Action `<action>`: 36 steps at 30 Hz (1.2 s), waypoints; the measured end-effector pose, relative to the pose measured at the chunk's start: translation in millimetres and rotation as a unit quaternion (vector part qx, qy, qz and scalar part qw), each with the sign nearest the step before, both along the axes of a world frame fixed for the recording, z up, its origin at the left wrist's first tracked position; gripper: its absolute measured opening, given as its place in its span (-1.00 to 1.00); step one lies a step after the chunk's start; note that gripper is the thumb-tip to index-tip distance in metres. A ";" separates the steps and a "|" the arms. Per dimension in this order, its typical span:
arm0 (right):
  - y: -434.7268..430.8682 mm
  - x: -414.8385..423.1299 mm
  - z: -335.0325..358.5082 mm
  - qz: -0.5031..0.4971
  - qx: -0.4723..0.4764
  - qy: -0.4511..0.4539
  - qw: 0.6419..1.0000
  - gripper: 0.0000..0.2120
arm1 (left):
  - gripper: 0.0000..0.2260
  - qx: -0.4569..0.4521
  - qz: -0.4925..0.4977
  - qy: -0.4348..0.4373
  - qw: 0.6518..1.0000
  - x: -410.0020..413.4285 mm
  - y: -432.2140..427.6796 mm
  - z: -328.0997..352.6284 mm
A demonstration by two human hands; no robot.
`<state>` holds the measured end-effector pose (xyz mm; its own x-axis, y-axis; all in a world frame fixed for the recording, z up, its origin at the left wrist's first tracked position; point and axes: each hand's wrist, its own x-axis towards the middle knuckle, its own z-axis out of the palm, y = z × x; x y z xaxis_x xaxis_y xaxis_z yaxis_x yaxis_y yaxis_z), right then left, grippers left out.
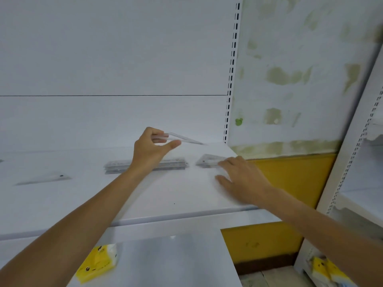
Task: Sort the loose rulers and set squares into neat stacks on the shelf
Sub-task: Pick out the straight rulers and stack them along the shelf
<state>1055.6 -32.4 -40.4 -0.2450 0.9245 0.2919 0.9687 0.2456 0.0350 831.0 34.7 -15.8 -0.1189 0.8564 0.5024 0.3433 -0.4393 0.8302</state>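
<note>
Pinching a clear plastic piece (186,139) between thumb and curled fingers, your left hand (151,150) is holding it up in the air, just above and behind the stack of rulers (172,165). The piece is showing edge-on and blurred, so I can't tell whether it's a ruler or a set square. Its far tip is pointing off to the right of the stack.

The stack of rulers is lying flat on the shelf (165,195), and your left wrist is crossing in front of it, hiding its middle part. Just right of the stack, across a narrow gap, a small pile of set squares (209,159) is sitting flat.

Your right hand (242,179) is resting palm-down on the shelf, right of the stack and nearer to you. Its fingers are stretched out and gripping nothing, with the fingertips (224,162) touching the near edge of that pile.

Well to the left of the stack, one loose set square (44,179) is lying alone. Below the stack, on the lower shelf (176,262), a yellow tissue pack (97,264) is lying. Another yellow pack (325,270) is sitting low down, far to the right of the stack.
</note>
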 end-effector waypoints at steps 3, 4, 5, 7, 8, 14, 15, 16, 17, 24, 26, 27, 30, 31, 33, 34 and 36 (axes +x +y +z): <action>-20.9 -9.3 -13.1 0.033 -0.032 0.041 0.998 -0.58 | -0.56 0.005 0.007 -0.014 1.000 19.4 9.2 1.8; -22.2 -9.2 -14.7 0.030 -0.031 0.061 0.997 -0.60 | -0.56 0.007 0.009 -0.005 1.000 28.6 10.7 0.9; -22.4 -8.3 -15.2 0.026 -0.025 0.079 0.996 -0.64 | -0.56 0.009 0.011 0.012 1.000 38.0 11.5 -0.9; -22.8 -7.4 -14.7 0.027 -0.010 0.087 0.996 -0.66 | -0.58 0.018 0.014 0.070 0.997 56.4 13.1 -5.6; -23.0 -7.6 -14.7 0.027 -0.007 0.087 0.996 -0.67 | -0.59 0.023 0.017 0.105 0.994 64.2 14.1 -8.2; -21.3 -6.8 -15.4 0.034 -0.001 0.092 0.995 -0.66 | -0.57 0.037 0.019 0.211 0.977 92.1 25.3 -20.3; -20.9 -6.7 -15.4 0.035 -0.003 0.094 0.995 -0.65 | -0.57 0.034 0.019 0.217 0.975 93.5 26.8 -21.8; -20.4 -6.7 -15.4 0.035 -0.005 0.095 0.995 -0.65 | -0.57 0.029 0.021 0.226 0.973 94.1 28.5 -23.6; -20.2 -6.5 -15.4 0.034 -0.007 0.094 0.995 -0.66 | -0.56 0.027 0.021 0.237 0.971 93.7 29.8 -25.4; -19.9 -4.7 -15.6 0.041 -0.002 0.099 0.994 -0.66 | -0.58 0.032 0.025 0.383 0.923 90.6 28.1 -29.7; -19.8 -5.1 -16.0 0.041 0.000 0.098 0.994 -0.67 | -0.58 0.039 0.046 0.429 0.901 91.6 29.3 -30.8; -20.1 -5.4 -16.2 0.040 0.000 0.098 0.994 -0.67 | -0.57 0.041 0.055 0.455 0.888 92.6 30.1 -31.6; -21.0 -6.1 -16.1 0.039 0.003 0.094 0.995 -0.67 | -0.56 0.034 0.071 0.509 0.857 96.2 32.0 -32.7; -21.4 -6.0 -15.9 0.038 0.002 0.092 0.995 -0.67 | -0.55 0.033 0.072 0.517 0.852 97.3 31.9 -33.1; -21.7 -6.3 -15.4 0.036 -0.001 0.091 0.995 -0.66 | -0.55 0.037 0.073 0.525 0.847 98.6 31.5 -34.2; -21.9 -6.5 -15.2 0.034 -0.001 0.092 0.995 -0.66 | -0.55 0.037 0.074 0.527 0.846 98.7 30.6 -34.0; -22.0 -7.0 -14.9 0.033 0.000 0.095 0.995 -0.66 | -0.56 0.036 0.078 0.525 0.847 98.3 30.1 -33.2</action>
<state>1048.6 -54.4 -55.3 -0.2455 0.9085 0.3382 0.9397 0.3087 -0.1472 929.4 64.8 -49.0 0.3168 0.8341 0.4515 0.9342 -0.3567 0.0037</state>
